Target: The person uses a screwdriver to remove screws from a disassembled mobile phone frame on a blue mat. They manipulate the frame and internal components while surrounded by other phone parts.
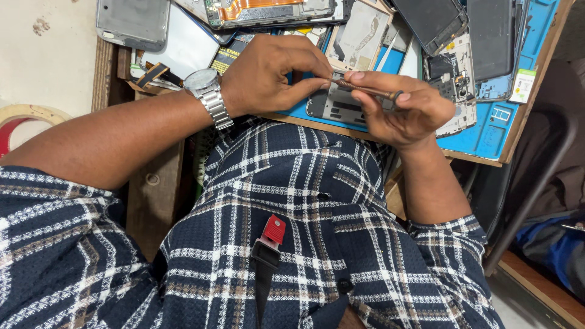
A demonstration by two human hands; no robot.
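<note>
1. The right hand [405, 109] holds a slim copper-coloured precision screwdriver [365, 89] across its curled fingers, the dark ringed cap end resting against the thumb side.
2. The left hand [268, 76], a silver metal wristwatch [207, 91] on its wrist, pinches the tip end of that screwdriver between thumb and forefinger; both hands are closed on the tool, and I cannot tell whether a bit or screw sits between the fingertips.
3. The tool hangs just above a grey opened phone chassis [335, 105] lying on a blue rubber work mat [487, 137], close to the person's checked shirt.
4. As I read it, the tip is being handled or set, not driven: it touches no phone.
5. The next move, I judge, calls for the left hand to let go and the right to turn the tool upright over a screw in the chassis.
6. Around lie a stripped circuit-board phone frame [454, 79], dark phone screens [490, 36] and a grey back cover [132, 23].
</note>
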